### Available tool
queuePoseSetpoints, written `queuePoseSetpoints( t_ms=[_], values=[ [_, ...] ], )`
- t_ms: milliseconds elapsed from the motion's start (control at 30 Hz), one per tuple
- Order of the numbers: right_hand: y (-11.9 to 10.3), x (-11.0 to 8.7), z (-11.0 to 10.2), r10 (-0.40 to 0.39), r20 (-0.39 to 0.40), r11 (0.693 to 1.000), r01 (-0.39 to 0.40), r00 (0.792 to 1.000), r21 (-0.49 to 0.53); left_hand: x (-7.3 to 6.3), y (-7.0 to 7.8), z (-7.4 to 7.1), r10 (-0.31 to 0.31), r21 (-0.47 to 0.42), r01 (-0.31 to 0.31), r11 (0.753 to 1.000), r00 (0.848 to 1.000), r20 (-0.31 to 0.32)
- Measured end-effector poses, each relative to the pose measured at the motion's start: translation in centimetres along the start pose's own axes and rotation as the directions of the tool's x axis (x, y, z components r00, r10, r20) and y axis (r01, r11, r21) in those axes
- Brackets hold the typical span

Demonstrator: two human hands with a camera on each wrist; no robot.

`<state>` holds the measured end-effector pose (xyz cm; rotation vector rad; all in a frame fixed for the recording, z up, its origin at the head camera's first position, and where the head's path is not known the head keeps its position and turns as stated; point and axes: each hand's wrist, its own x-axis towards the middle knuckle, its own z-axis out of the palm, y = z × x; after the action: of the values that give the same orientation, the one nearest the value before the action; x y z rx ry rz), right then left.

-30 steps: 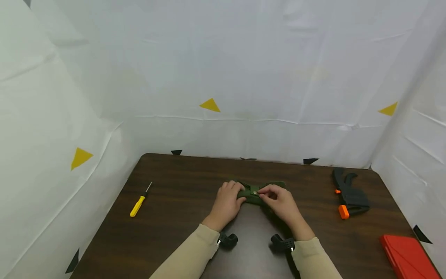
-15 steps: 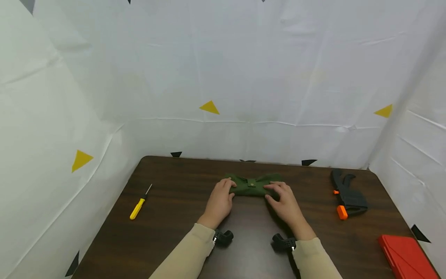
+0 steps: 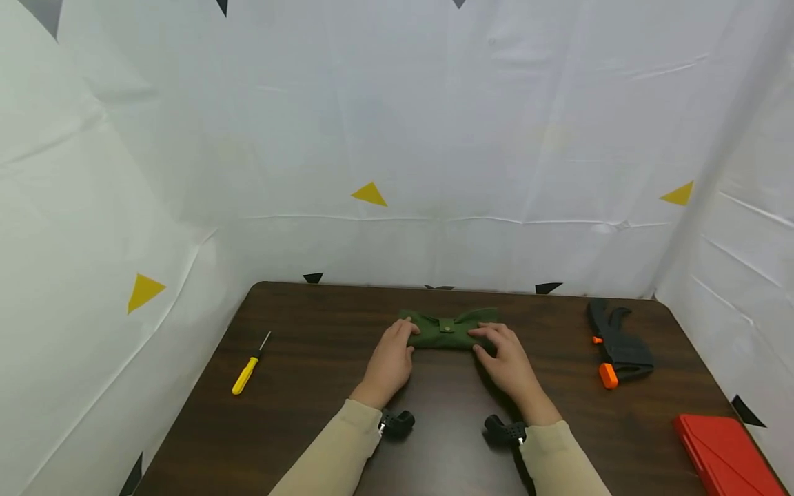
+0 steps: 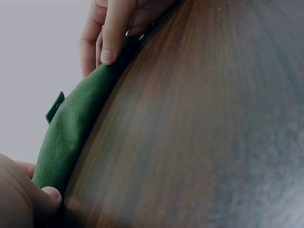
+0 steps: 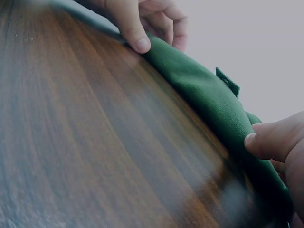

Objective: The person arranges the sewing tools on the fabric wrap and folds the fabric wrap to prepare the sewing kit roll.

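Note:
A dark green cloth pouch (image 3: 455,339) lies across the table, with a small snap-button tab (image 3: 446,325) at its middle. My left hand (image 3: 389,362) holds its left end, thumb at the near edge and fingers over the top. At the right end, my right hand (image 3: 510,362) has its thumb against the front side and its fingertips on top. In the left wrist view the pouch (image 4: 66,133) bulges between both hands, the tab sticking up. From the right wrist, the cloth (image 5: 199,95) shows as a smooth, rounded roll along the wood.
A yellow-handled screwdriver (image 3: 248,370) lies at the left of the dark wooden table (image 3: 329,441). To the right are a black clamp (image 3: 623,348) with orange pads and a red case (image 3: 728,451). White sheeting (image 3: 471,138) encloses the back and sides.
My right fingers have left the snap tab and shifted to the pouch's right end. My left hand has slid slightly left. The last half second shows almost no hand motion.

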<state>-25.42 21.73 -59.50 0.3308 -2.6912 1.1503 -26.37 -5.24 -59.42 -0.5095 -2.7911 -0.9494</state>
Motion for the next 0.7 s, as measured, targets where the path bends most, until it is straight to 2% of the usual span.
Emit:
queuePoseSetpoints(
  t_ms=[233, 467, 567, 700],
  values=[
    [0.0, 0.5, 0.7, 0.014, -0.014, 0.999, -0.014, 1.0, 0.032, 0.4, -1.2, 0.2, -0.007, -0.004, 0.007, 1.0, 1.0, 0.006],
    [0.3, 0.5, 1.2, 0.044, -0.003, 0.996, -0.044, 0.999, 0.08, 0.4, -1.9, 0.6, -0.025, -0.056, 0.025, 0.998, 1.0, 0.003],
    [0.4, 0.4, 1.3, 0.044, -0.011, 0.994, -0.043, 0.999, 0.097, 0.5, -1.9, 0.5, -0.011, -0.07, 0.011, 0.998, 1.0, -0.003],
    [0.5, 0.6, 1.2, 0.038, -0.026, 0.987, -0.033, 0.999, 0.155, 0.7, -2.0, 0.4, 0.023, -0.045, -0.022, 0.999, 1.0, 0.016]
  ],
)
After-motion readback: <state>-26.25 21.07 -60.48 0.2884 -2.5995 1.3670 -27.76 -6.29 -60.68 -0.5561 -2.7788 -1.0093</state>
